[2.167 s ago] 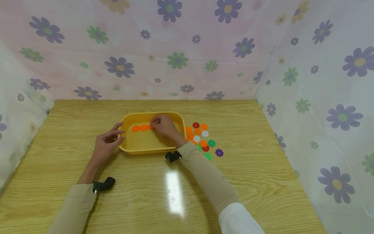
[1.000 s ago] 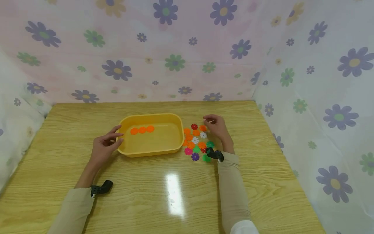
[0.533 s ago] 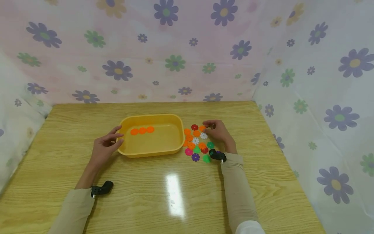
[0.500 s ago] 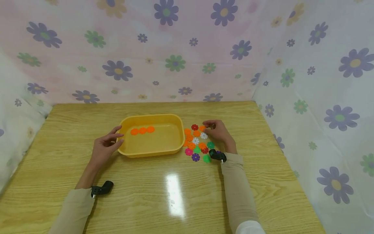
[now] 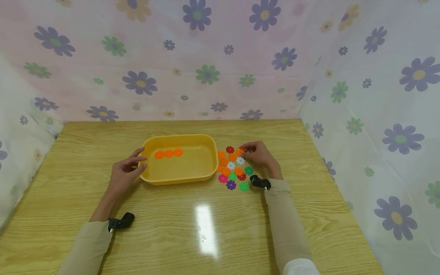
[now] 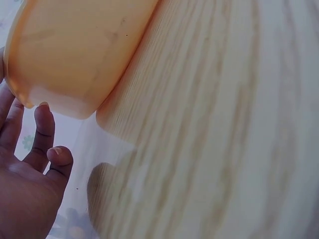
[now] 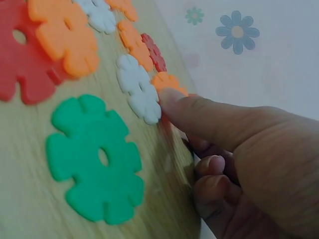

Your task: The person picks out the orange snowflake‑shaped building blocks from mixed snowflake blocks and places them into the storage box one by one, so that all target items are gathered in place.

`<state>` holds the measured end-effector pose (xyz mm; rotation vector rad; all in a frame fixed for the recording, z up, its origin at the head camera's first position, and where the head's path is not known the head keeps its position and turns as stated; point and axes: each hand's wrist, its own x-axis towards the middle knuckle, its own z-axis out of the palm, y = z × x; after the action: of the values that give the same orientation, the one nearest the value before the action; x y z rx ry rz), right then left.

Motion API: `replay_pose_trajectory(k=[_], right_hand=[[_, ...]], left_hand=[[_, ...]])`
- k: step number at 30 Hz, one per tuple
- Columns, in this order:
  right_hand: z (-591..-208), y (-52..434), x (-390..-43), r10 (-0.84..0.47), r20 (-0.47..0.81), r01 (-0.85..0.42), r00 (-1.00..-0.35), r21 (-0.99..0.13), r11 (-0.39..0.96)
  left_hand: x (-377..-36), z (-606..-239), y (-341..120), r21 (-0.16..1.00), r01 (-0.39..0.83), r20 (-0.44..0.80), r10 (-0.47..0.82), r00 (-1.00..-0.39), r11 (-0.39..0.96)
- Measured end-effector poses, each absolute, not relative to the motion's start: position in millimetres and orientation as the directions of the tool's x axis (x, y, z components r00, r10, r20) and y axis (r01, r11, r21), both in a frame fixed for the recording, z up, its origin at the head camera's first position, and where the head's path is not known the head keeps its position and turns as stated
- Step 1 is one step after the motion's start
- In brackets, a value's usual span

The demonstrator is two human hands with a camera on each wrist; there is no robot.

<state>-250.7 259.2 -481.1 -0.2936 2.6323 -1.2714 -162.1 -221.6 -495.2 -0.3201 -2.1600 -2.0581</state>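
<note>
A yellow plastic tray (image 5: 182,178) stands on the table, with a row of three orange flower-shaped discs (image 5: 169,154) on its floor. At its left end rests my left hand (image 5: 125,170), fingers loosely bent and the tips at the rim; the left wrist view shows the tray wall (image 6: 75,59) beside those fingers. My right hand (image 5: 259,154) pinches an orange disc (image 7: 167,81) at the far right of the loose pile, its thumb on the near edge. The fingertips partly hide that disc. A white disc (image 7: 138,89) lies right beside the thumb.
Between tray and right hand several notched plastic discs lie scattered, some overlapping: green (image 7: 97,159), red (image 5: 230,149), purple (image 5: 231,185), pink (image 5: 223,178) and more orange ones (image 5: 224,162). Floral cloth (image 5: 220,57) hangs behind and at both sides of the wooden table (image 5: 165,229).
My right hand has left the tray, where three orange discs now lie uncovered, moved right to the loose pile and lowered onto an orange disc there. The left hand stays at the rim.
</note>
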Motion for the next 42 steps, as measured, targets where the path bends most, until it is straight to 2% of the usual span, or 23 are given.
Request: replay_pose_trajectory(k=[15,22,26,31,42], right_hand=[[-470.0,258.4,-250.8,-0.277,-0.093,-0.081,-0.956,-0.827,0.556],[-418.7,239.4,-240.4,-0.348,0.072,-0.243,-0.935,-0.846,0.475],[-417.2,228.6,-246.4,-0.340,0.163,-0.294,-0.926,-0.877,0.380],[-424.5,202.0,-248.5,-0.321,0.217,-0.290,-0.922,-0.937,0.197],[-422.7,119.1,-229.4,-0.491,0.232,-0.268,-0.840,-0.964,0.003]], left_hand=[[-162.6,-494.4,-222.0,0.968,0.248,0.245,0.061,-0.968,0.048],[-163.3,-494.7,-221.9,0.967,0.253,0.250,0.065,-0.966,0.031],[-163.7,-495.6,-223.2,0.966,0.257,0.254,0.067,-0.965,0.042],[-163.8,-495.6,-223.5,0.965,0.258,0.255,0.071,-0.964,0.049],[-163.4,-495.6,-223.7,0.966,0.258,0.255,0.072,-0.964,0.025]])
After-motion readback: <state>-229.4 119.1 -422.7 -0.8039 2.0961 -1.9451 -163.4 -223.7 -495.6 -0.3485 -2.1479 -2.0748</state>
